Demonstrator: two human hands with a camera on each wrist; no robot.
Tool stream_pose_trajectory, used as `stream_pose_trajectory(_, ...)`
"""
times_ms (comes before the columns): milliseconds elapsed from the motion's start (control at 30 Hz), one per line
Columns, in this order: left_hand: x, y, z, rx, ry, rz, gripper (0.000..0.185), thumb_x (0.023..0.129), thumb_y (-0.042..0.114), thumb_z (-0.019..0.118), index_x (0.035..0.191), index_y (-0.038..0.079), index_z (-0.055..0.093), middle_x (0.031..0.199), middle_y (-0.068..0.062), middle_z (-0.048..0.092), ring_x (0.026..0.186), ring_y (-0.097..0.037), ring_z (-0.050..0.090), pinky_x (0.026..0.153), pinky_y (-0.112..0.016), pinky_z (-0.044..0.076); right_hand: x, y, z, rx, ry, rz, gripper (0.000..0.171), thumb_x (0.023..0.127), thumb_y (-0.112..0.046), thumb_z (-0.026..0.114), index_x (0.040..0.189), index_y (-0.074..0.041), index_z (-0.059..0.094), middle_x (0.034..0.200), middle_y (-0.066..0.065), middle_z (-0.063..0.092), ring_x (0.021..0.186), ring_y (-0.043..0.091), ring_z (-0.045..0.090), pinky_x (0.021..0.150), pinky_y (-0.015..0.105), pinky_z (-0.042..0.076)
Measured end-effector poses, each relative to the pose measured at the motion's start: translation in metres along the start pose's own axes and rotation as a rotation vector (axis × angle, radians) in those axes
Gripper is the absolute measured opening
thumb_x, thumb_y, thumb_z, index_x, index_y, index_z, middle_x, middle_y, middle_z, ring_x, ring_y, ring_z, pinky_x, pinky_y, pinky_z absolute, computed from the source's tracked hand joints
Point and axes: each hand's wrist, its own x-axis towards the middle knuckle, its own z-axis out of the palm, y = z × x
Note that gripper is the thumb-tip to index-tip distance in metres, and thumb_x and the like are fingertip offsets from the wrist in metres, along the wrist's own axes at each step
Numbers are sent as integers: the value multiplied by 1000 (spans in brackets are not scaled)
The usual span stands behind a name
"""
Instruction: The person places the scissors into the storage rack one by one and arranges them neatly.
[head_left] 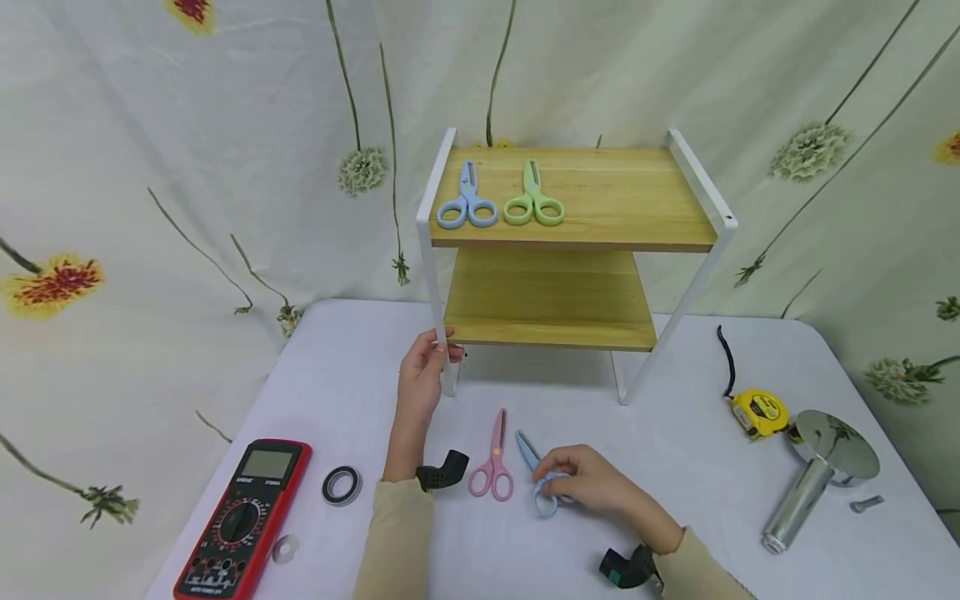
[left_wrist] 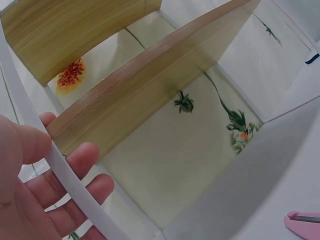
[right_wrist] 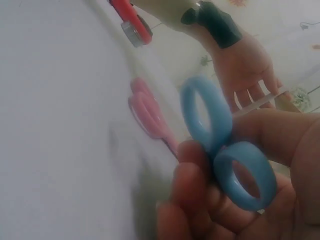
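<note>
My right hand (head_left: pixel 557 485) pinches the handle loops of a light blue pair of scissors (head_left: pixel 534 467) lying on the white table, blades pointing away. In the right wrist view my fingers (right_wrist: pixel 192 172) curl round the blue loops (right_wrist: pixel 225 145). A pink pair of scissors (head_left: pixel 492 460) lies just to their left, untouched. My left hand (head_left: pixel 429 354) holds the front left white leg (left_wrist: pixel 60 165) of a two-tier wooden shelf (head_left: pixel 645 200), thumb in front and fingers behind. On the top board lie a blue pair of scissors (head_left: pixel 467 204) and a green pair (head_left: pixel 533 202).
A red multimeter (head_left: pixel 243 517), a black tape roll (head_left: pixel 341 485) and a small washer (head_left: pixel 285 548) lie at the front left. At the right are a yellow tape measure (head_left: pixel 759 411), a chrome shower head (head_left: pixel 817 475) and a small bolt (head_left: pixel 866 503). A flowered curtain hangs behind.
</note>
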Motion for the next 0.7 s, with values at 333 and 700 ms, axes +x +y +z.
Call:
stream_pose_trajectory(333,0,1,1,-10,-3,0,29,107,7,44,129,1,61,92,-4,70,88,-5,66,104,-42,49,-7,-38,-22,26,-14,-144,23,93,-1,59,106,15,67,84,22,69,62,4,55,58,24,50)
stream_pose_trajectory(700,2,-1,0,-17,-1,-2,29,107,6,44,129,-1,61,92,-4,70,88,-6,66,103,-38,50,-13,-141,-73,-106,-15,-414,28,90,-1,71,115,11,66,87,-11,63,72,10,50,60,26,42)
